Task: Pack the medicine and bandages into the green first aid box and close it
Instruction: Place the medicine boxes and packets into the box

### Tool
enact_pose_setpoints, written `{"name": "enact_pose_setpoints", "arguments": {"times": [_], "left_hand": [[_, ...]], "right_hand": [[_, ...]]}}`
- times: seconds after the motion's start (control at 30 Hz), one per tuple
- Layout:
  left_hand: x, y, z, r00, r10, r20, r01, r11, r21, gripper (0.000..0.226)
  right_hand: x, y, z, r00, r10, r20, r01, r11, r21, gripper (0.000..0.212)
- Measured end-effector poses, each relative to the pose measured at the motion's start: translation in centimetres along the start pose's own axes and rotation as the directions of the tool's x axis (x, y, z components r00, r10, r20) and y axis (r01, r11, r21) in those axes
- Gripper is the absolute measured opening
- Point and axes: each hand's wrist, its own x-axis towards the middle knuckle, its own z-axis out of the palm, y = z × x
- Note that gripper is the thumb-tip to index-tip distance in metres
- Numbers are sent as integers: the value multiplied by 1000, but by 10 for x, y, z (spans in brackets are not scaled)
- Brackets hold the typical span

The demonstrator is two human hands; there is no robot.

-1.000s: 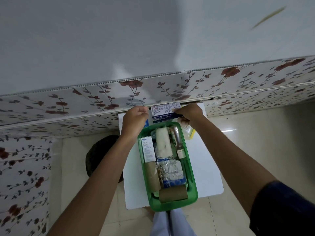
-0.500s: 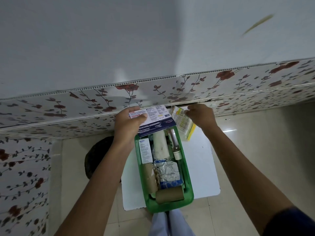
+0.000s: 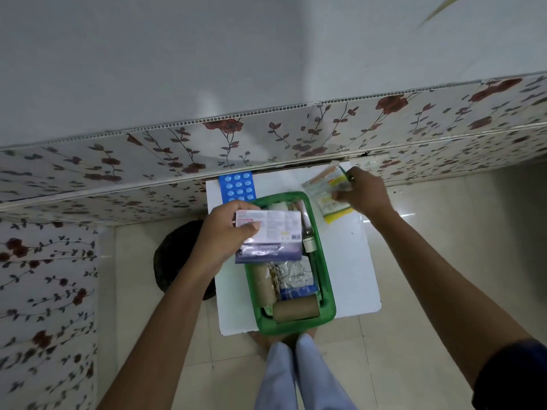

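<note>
The green first aid box [image 3: 329, 294] lies open on a small white table [image 3: 352, 261]. Inside it are brown bandage rolls [image 3: 296, 310], a foil pack [image 3: 294, 273] and a small bottle [image 3: 307, 236]. My left hand [image 3: 225, 235] holds a white and blue dressings box [image 3: 270, 236] just over the box's far half. My right hand [image 3: 362, 195] grips a yellow and white sachet packet [image 3: 328, 190] above the table's far right corner. A blue blister strip of tablets [image 3: 238, 187] lies on the table's far left edge.
A floral-patterned wall panel [image 3: 266, 140] runs directly behind the table. A dark round object [image 3: 174, 255] sits on the tiled floor left of the table. My legs in light trousers [image 3: 293, 374] are below the table's near edge.
My left hand has brought the dressings box down and nearer, over the green box, uncovering the blue blister strip. My right hand has lifted the yellow sachet packet to the right.
</note>
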Motion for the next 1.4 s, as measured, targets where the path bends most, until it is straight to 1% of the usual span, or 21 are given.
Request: {"name": "enact_pose_setpoints", "arguments": {"times": [0.03, 0.1, 0.17, 0.23, 0.3, 0.37, 0.43, 0.53, 0.57, 0.63, 0.73, 0.8, 0.87, 0.93, 1.0, 1.07, 1.2, 1.23, 1.3, 1.33, 1.4], "left_hand": [[-4, -4, 3, 1000, 17, -20, -16, 999, 51, 22], [-11, -12, 12, 985, 28, -173, -20, 999, 49, 25], [-16, -18, 27, 930, -32, -366, 7, 998, -70, 28], [-21, -24, 45, 876, -158, -457, 54, 971, -232, 28], [-27, -28, 65, 840, -260, -476, 81, 927, -365, 25], [-34, -30, 81, 829, -255, -497, 50, 920, -390, 24], [-40, -28, 90, 850, -243, -468, 41, 915, -401, 28], [-42, -22, 90, 888, -283, -362, 108, 895, -433, 35], [-43, -20, 88, 895, -275, -352, 119, 906, -407, 38], [-47, -18, 85, 917, -185, -354, 81, 954, -289, 47], [-59, -20, 81, 931, 21, -364, -18, 1000, 11, 52], [-65, -25, 78, 911, 173, -374, -64, 956, 286, 53], [-65, -32, 77, 932, 279, -233, -113, 832, 543, 55], [-60, -41, 79, 972, 235, -16, -159, 705, 692, 62], [-53, -49, 81, 982, 142, 124, -185, 606, 773, 71], [-45, -52, 82, 980, 87, 178, -196, 548, 813, 75], [-32, -51, 86, 972, -3, 236, -203, 500, 842, 80], [-32, -49, 87, 968, -17, 252, -207, 519, 830, 80], [-34, -42, 80, 973, 42, 226, -195, 667, 719, 75], [-36, -38, 72, 981, 118, 154, -189, 760, 621, 70], [-40, -30, 52, 962, 252, -107, -179, 875, 451, 57]], "right_hand": [[-10, 3, -4, 997, 5, -71, -2, 999, 52, 37], [-32, 5, -11, 982, 31, -189, 4, 984, 179, 33], [-50, 4, -16, 962, 78, -261, 9, 949, 317, 32], [-66, 0, -18, 942, 120, -313, 15, 917, 398, 31], [-77, -7, -18, 930, 148, -337, 20, 894, 448, 30], [-85, -14, -16, 933, 143, -331, 35, 878, 478, 29], [-92, -21, -13, 940, 115, -321, 64, 866, 496, 28], [-101, -30, -12, 945, 72, -320, 109, 851, 514, 28], [-103, -33, -12, 944, 60, -324, 121, 852, 510, 27], [-110, -37, -11, 943, 30, -332, 148, 855, 497, 27], [-119, -40, -7, 946, -24, -324, 188, 853, 487, 26], [-123, -41, -3, 954, -28, -299, 183, 844, 505, 25], [-125, -40, 1, 961, -2, -278, 151, 842, 518, 24], [-125, -38, 5, 964, 25, -263, 120, 846, 519, 21], [-125, -34, 7, 969, 48, -242, 89, 845, 527, 19], [-127, -28, 7, 974, 64, -216, 66, 834, 547, 16], [-127, -19, 7, 981, 71, -179, 39, 838, 545, 17], [-127, -19, 7, 983, 63, -171, 39, 843, 537, 19], [-125, -23, 9, 989, 42, -144, 42, 844, 534, 21], [-123, -27, 10, 991, 32, -130, 42, 848, 528, 23], [-120, -37, 14, 996, 39, -82, 8, 861, 509, 29]]}}
